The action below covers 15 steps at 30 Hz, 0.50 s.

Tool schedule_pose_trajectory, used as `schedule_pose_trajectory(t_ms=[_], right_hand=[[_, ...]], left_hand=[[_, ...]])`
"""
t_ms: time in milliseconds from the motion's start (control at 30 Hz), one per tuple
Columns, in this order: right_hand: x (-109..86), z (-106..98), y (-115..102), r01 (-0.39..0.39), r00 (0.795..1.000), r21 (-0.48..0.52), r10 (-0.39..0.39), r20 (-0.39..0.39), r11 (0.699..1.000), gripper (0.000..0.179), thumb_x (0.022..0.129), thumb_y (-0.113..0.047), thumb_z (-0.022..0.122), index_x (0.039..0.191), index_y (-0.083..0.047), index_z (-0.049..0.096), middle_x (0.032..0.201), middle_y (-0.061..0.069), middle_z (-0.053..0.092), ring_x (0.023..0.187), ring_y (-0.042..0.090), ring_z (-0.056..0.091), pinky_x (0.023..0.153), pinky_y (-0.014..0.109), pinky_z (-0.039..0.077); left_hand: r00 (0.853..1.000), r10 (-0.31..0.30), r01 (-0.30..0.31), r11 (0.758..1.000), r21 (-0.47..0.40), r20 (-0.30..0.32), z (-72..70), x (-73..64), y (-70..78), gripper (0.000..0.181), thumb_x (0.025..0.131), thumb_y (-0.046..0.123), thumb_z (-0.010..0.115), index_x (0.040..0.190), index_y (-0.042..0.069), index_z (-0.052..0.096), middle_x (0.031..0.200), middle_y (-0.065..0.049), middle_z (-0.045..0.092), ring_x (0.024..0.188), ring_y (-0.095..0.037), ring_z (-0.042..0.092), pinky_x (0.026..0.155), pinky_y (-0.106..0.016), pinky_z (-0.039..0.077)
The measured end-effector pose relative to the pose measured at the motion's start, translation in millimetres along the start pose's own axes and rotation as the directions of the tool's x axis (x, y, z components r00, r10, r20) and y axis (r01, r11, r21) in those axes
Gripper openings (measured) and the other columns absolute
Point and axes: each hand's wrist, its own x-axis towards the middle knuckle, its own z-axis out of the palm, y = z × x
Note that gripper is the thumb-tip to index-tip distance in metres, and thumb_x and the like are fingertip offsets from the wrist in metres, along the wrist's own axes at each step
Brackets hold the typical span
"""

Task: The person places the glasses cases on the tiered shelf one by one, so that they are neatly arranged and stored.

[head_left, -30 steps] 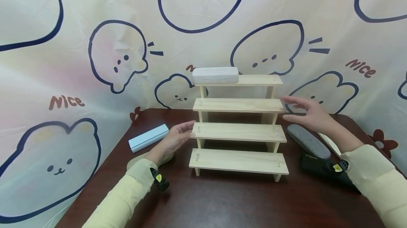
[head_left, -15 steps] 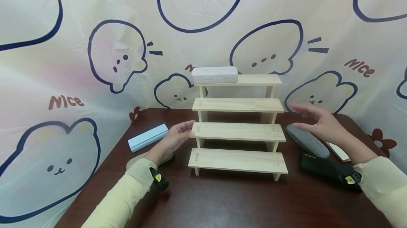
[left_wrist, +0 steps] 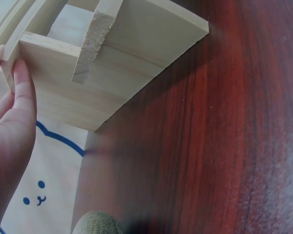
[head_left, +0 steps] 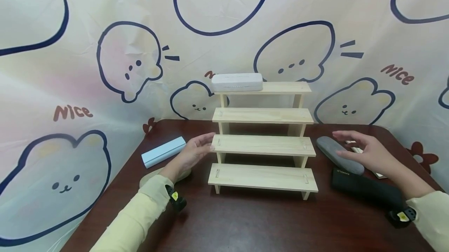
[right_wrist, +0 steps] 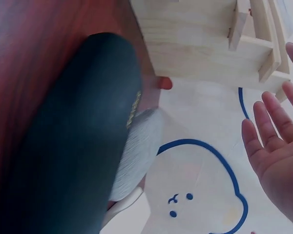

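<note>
Wooden shelf [head_left: 263, 145] stands pinched at one edge by the left hand [head_left: 191, 153]; the right hand [head_left: 369, 152] hangs, fingers relaxed, near a grey case [head_left: 331, 153].

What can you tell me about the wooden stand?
The stand looks like pale wood: four stepped shelves, each higher one set further back, on side panels. It stands upright on the dark table. The left hand pinches its second-lowest shelf at the left end; a white case lies on the top shelf's left part.
</note>
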Motion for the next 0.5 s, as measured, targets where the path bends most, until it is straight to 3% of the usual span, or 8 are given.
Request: schedule_pose_trajectory(t_ms=[300, 500], right_hand=[[-23.5, -5, 20, -0.048, 0.998, -0.015, 0.048, 0.050, 0.999, 0.049, 0.088, -0.015, 0.073, 0.134, -0.008, 0.056, 0.122, -0.019, 0.055, 0.099, -0.006, 0.052, 0.076, 0.013, 0.047], [-39.9, -7, 35, -0.077, 0.994, -0.019, 0.079, 0.072, 0.997, 0.054, 0.086, -0.015, 0.076, 0.134, -0.005, 0.054, 0.122, -0.017, 0.054, 0.102, -0.011, 0.049, 0.077, 0.009, 0.044]], left_hand=[[1.000, -0.009, 0.009, 1.000, -0.004, -0.006, 0.1, -0.3, 0.1, 0.058, 0.093, 0.005, 0.064, 0.146, 0.005, 0.040, 0.145, -0.015, 0.043, 0.126, -0.028, 0.050, 0.107, -0.043, 0.036], [1.000, -0.012, 0.012, 1.000, -0.009, -0.012, 0.0, 0.0, 0.2, 0.057, 0.093, 0.004, 0.064, 0.145, 0.006, 0.042, 0.145, -0.015, 0.043, 0.126, -0.028, 0.050, 0.107, -0.042, 0.037]])
